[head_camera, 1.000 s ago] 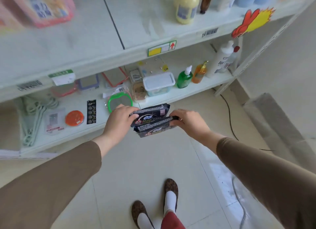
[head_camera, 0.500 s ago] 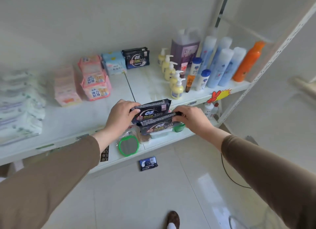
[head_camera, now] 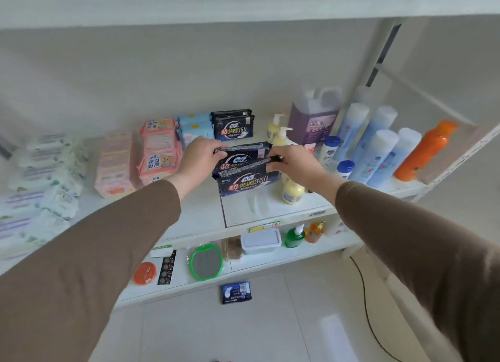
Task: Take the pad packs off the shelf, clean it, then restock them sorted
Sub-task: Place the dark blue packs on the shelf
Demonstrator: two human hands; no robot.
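Two dark navy pad packs are held together over the white shelf. My left hand grips their left end and my right hand grips their right end. At the back of the shelf stand more dark packs, with light blue packs to their left, then pink packs and paler pink packs. White and green packs are piled at the far left. One small dark pack lies on the floor below.
Yellow pump bottles, a purple jug, blue bottles and an orange bottle fill the shelf's right side. The lower shelf holds a green mirror, a lidded box and small bottles. A black cable runs over the floor.
Both hands have lifted the two dark packs from beside the lower shelf up over the upper shelf. My view has risen from the floor to that shelf.
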